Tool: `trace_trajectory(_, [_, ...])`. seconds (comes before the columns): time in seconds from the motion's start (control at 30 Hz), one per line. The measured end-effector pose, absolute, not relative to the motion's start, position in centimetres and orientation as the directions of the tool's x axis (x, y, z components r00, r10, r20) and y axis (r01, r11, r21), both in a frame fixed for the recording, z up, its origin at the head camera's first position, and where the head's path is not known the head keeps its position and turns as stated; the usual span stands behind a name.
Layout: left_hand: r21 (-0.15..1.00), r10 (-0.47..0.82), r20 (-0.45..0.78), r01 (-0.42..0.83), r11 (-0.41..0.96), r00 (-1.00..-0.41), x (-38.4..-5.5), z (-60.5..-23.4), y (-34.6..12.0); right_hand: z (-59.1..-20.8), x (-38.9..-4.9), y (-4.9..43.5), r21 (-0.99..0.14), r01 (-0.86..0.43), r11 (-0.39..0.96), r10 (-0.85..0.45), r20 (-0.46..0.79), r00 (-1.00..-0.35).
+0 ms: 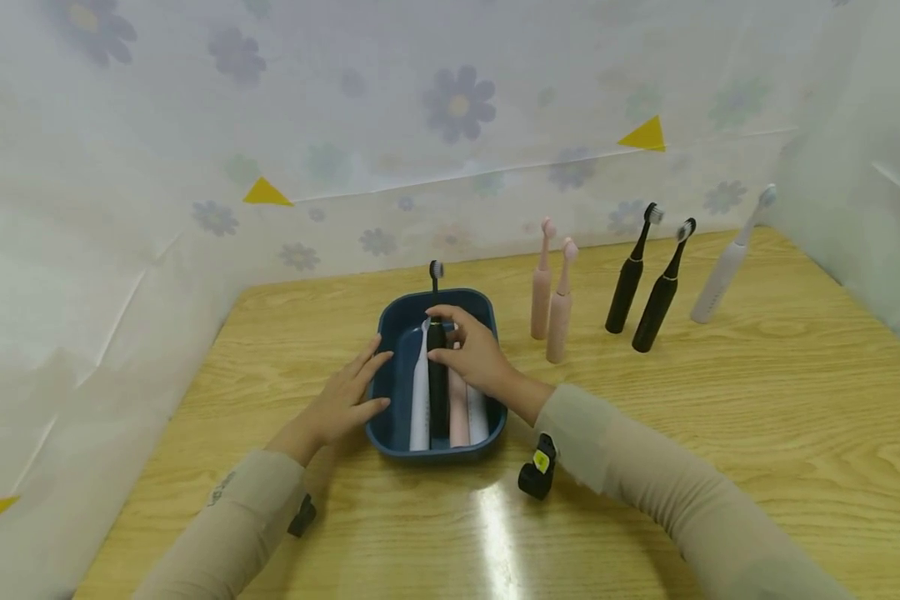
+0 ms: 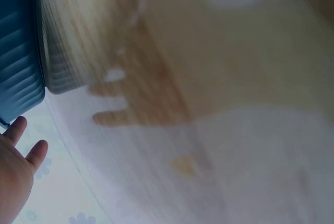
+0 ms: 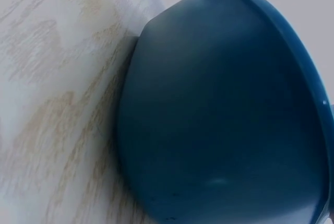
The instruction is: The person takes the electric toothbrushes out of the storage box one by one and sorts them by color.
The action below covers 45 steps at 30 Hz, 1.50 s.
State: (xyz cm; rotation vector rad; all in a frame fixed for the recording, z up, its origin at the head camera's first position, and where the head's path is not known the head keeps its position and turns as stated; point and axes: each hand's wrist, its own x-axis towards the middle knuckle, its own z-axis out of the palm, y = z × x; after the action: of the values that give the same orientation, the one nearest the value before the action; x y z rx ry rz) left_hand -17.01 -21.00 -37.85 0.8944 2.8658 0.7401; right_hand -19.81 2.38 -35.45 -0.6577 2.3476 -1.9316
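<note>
A blue bin point(image 1: 437, 456) holds several electric toothbrushes side by side. Inside it, my right hand point(image 1: 482, 357) pinches a black electric toothbrush point(image 1: 438, 392) between thumb and fingers near the top of its handle; its head sticks up past the far rim. Left of that brush lies a white toothbrush point(image 1: 419, 408). To its right are a pink toothbrush point(image 1: 458, 417) and another white one point(image 1: 477, 417), both partly hidden by my hand. My left hand point(image 1: 337, 407) is at the bin's left rim, fingers spread. The right wrist view is mostly filled by the bin's outer wall point(image 3: 209, 104).
Right of the bin stand two pink toothbrushes point(image 1: 541, 304) point(image 1: 558, 329), two black ones point(image 1: 626, 296) point(image 1: 656, 315) and a white one point(image 1: 718, 283) on the wooden table point(image 1: 757, 433). A flowered sheet point(image 1: 390, 108) hangs behind.
</note>
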Motion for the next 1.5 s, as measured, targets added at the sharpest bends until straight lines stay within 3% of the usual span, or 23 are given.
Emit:
trace_trajectory(0.93, [0.467,0.534,0.066,0.499,0.730,-0.843,-16.9,-37.3,-20.8,-32.1,-18.7,3.8,-0.877,-0.481,0.005,-0.309,0.456,-0.835])
trace_trajectory(1.5, [0.305,0.532,0.104,0.536,0.787,-0.840,-16.6,-37.1,-20.9,-30.3,-17.0,5.8,-0.817,-0.557,-0.148,-0.203,0.577,-0.791])
